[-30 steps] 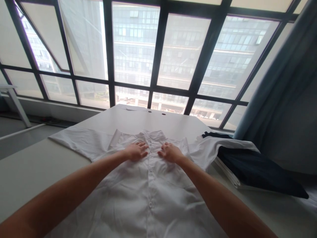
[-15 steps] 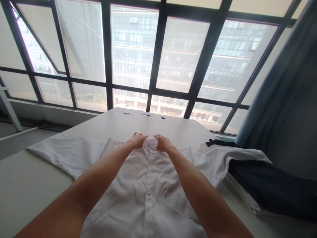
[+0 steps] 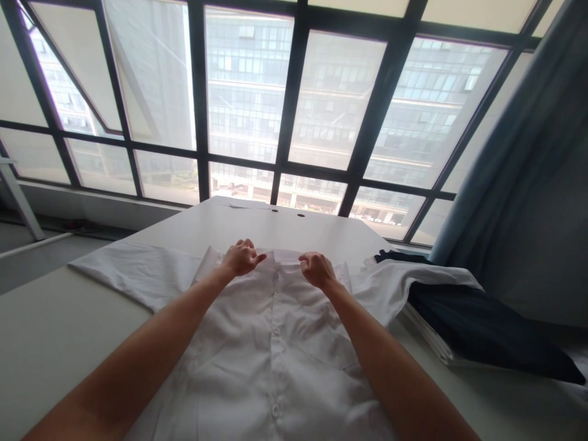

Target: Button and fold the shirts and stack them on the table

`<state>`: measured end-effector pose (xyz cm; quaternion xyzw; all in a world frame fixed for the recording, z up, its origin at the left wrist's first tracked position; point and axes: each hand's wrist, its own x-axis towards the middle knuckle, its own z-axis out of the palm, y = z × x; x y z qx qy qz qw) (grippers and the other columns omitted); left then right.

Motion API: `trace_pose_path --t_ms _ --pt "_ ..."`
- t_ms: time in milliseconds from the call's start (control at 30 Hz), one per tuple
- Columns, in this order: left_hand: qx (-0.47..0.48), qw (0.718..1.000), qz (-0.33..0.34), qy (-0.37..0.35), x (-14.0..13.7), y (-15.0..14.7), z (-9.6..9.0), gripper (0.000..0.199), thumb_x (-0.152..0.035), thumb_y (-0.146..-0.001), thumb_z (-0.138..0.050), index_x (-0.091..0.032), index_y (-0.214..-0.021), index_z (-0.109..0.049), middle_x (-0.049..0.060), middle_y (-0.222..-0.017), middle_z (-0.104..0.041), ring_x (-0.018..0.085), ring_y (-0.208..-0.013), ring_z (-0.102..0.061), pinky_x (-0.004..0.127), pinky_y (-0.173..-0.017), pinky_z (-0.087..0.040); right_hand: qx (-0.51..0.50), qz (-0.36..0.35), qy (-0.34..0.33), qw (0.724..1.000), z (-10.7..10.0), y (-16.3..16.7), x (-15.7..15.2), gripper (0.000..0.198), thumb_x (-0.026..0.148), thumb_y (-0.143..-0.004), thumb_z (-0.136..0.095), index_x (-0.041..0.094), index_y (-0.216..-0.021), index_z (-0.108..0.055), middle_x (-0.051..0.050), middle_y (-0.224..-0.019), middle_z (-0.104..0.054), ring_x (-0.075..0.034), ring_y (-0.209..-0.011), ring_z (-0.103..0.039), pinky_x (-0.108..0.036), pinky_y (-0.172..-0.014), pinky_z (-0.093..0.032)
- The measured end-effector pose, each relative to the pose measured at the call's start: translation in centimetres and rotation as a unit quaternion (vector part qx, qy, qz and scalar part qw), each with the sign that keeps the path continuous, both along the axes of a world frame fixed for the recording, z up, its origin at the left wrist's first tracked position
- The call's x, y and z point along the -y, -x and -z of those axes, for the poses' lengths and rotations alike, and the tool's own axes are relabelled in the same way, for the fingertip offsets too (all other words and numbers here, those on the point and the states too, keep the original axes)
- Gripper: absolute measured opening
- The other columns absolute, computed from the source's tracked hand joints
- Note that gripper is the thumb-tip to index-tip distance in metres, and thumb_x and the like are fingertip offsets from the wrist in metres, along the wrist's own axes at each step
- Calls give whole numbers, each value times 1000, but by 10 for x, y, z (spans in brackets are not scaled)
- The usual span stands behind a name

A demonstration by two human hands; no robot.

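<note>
A white button-up shirt (image 3: 239, 343) lies front side up, its button placket running down the middle and its sleeves spread to both sides. Near the top edge, left of the placket, my left hand (image 3: 242, 257) has its fingers curled on the fabric, thumb pointing inward. My right hand (image 3: 316, 268) is closed on the cloth at the same edge, right of the placket. Between the two hands the top edge is stretched nearly straight. The fingertips are partly hidden by the hands themselves.
The shirt is on a white table (image 3: 41, 324) with two dark round holes at its far end. At right, the shirt's sleeve lies over a stack of dark navy cloth (image 3: 487, 331) and white folded fabric. A blue-grey curtain (image 3: 500, 159) hangs beside large windows.
My hands have moved apart from the collar, left hand leftward and right hand rightward. The top edge between them now looks flatter, and the shirt has shifted slightly.
</note>
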<state>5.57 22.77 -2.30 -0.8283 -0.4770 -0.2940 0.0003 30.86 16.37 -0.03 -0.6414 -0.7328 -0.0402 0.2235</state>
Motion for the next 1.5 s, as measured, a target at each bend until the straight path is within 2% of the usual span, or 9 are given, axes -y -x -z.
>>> trace_pose_path --t_ms 100,200,400,700,900,1067,1200,1400,1500 --pt "78 996 -7 39 5 -4 8 52 -44 -98 -40 -17 -65 -70 12 -93 -68 23 -86 -64 34 -85 -47 -47 53 -6 997 11 3 2 33 41 -95 -49 16 -105 -68 -12 -86 -74 -23 -83 -68 -29 -72 -43" --pt "141 989 -28 45 7 -11 15 22 -36 -83 -65 -17 -74 -69 7 -81 -68 20 -72 -64 29 -73 -48 -71 66 -22 995 23 3 -3 36 42 -88 -63 15 -113 -64 -12 -86 -73 -24 -80 -68 -28 -69 -42" --pt "253 955 1 154 0 -9 21 13 -28 -72 -72 -16 -78 -71 1 -63 -65 17 -61 -61 27 -63 -47 -112 43 -40 992 33 -6 -15 21 32 -91 -59 15 -85 -70 -13 -97 -67 -18 -80 -65 -27 -76 -45" --pt "519 753 153 375 6 -9 11 42 -30 -60 -85 -13 -92 -65 4 -80 -67 15 -72 -63 28 -69 -51 -214 6 -60 975 40 -15 -20 24 38 -89 -55 18 -81 -64 -6 -76 -69 -19 -71 -60 -29 -72 -44" --pt "522 715 198 420 16 -11 2 31 -19 -66 -66 -15 -96 -63 1 -73 -62 14 -65 -59 24 -60 -46 -355 30 -50 933 42 -20 -29 31 47 -82 -57 17 -79 -63 -7 -74 -69 -18 -67 -60 -28 -64 -45" --pt "602 652 189 421 18 -12 0 26 -17 -69 -65 -15 -94 -62 0 -74 -62 12 -63 -59 22 -58 -46 -515 4 8 857 41 -23 -32 31 45 -75 -65 15 -82 -62 -1 -65 -63 -13 -57 -53 -23 -53 -40" --pt "635 646 180 382 16 -14 1 31 -19 -76 -67 -17 -105 -57 -2 -75 -62 11 -63 -60 22 -61 -48 -615 -60 83 782 32 -32 -27 33 24 -64 -77 16 -92 -64 0 -72 -65 -10 -62 -58 -20 -56 -44" --pt "629 659 204 358 18 -12 0 62 -12 -73 -72 -19 -128 -46 -2 -79 -65 12 -67 -62 25 -65 -51 -576 -46 174 797 26 -41 -23 26 1 -60 -73 14 -81 -66 0 -63 -65 -8 -50 -54 -18 -45 -42" --pt "619 671 179 368 15 -9 0 55 -13 -75 -69 -18 -126 -51 -4 -74 -60 9 -59 -57 22 -59 -49 -607 -53 211 764 21 -47 -21 25 3 -65 -74 15 -86 -66 -2 -66 -67 -12 -58 -62 -22 -52 -52"
